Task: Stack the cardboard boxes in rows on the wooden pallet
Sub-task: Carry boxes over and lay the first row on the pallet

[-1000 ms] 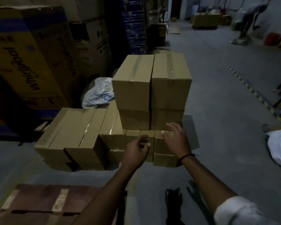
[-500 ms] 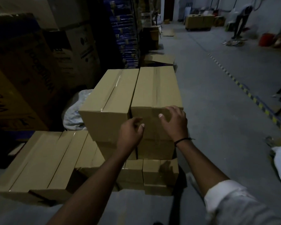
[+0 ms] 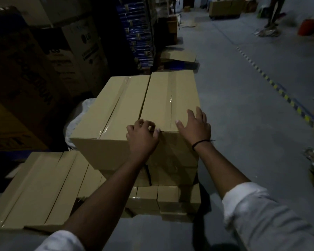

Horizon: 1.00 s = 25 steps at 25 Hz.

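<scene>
Left fingers [image 3: 143, 124]: bent, knuckles up, hooked over the near top edge of the top right box [image 3: 163, 100] at its near left corner, right at the seam with the top left box [image 3: 112, 109]. Thumb tip lies against that same edge. The left hand [image 3: 142, 140] grips this corner.

Right fingers [image 3: 191, 115]: straight, spread, lying flat on the box's top face by its near right corner. The right hand [image 3: 195, 128] rests there and encloses nothing. Black wristband [image 3: 200, 143] on the right wrist. Both forearms bare; white sleeves [image 3: 261, 218] end near the elbows.

The top right box: plain brown cardboard, clear tape down the middle of its lid. It sits level on top of the stack, its long left side touching the top left box.
- Under it: another layer of like boxes [image 3: 170, 174], partly hidden by the arms.
- Below that: a row of smaller boxes [image 3: 168, 196], end-on.
- To its left and lower: a low row of boxes [image 3: 43, 187] lying side by side, tops level.
- Behind and left of it: a white sack [image 3: 76, 122], then tall printed cartons [image 3: 25, 84] in shadow.
- Beyond its far end: a blue wrapped stack [image 3: 138, 33].
- To its right: grey concrete floor [image 3: 243, 115] with a yellow-black striped line [image 3: 279, 90].

Light is dim and the far end of the hall is blurred.
</scene>
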Available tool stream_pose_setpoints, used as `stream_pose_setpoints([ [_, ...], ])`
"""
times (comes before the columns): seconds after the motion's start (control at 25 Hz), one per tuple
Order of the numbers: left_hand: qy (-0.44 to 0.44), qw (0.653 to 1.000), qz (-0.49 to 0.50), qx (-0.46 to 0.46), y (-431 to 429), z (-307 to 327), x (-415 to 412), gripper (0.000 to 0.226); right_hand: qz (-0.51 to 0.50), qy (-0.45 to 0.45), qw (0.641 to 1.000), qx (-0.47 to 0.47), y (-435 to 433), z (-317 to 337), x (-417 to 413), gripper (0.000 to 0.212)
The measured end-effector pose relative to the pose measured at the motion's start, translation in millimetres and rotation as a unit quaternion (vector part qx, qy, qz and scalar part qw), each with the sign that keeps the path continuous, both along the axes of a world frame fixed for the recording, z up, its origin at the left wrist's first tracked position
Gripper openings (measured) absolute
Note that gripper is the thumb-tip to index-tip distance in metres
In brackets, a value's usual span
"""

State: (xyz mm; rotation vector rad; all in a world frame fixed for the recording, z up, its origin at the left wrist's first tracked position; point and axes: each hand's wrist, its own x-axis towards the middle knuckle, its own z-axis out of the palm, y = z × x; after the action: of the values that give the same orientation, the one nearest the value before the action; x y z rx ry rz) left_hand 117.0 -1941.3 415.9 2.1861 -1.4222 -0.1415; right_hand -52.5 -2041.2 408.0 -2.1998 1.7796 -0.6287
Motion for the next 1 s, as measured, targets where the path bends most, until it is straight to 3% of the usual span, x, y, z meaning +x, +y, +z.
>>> stream_pose_setpoints([
  [0.2,0.019,1.000,-0.013,0.012,-21.4,0.8,-1.6,0.048,-0.015,0.032,0.999,0.037,0.8,-7.8,-12.4,0.076],
  [0.48,0.049,0.991,-0.050,0.112,-72.4,6.2,6.9,0.089,-0.022,0.015,0.995,0.097,-6.4,-0.2,-23.8,0.085],
  [0.8,0.021,0.991,-0.036,0.130,-92.1,8.1,18.5,0.099,0.029,0.077,0.987,0.137,-40.6,5.4,-10.8,0.093],
  [1.0,-0.011,0.993,-0.026,0.113,-84.8,-0.2,13.1,0.100,0.023,0.090,0.990,0.109,-50.7,5.1,-1.4,0.094],
])
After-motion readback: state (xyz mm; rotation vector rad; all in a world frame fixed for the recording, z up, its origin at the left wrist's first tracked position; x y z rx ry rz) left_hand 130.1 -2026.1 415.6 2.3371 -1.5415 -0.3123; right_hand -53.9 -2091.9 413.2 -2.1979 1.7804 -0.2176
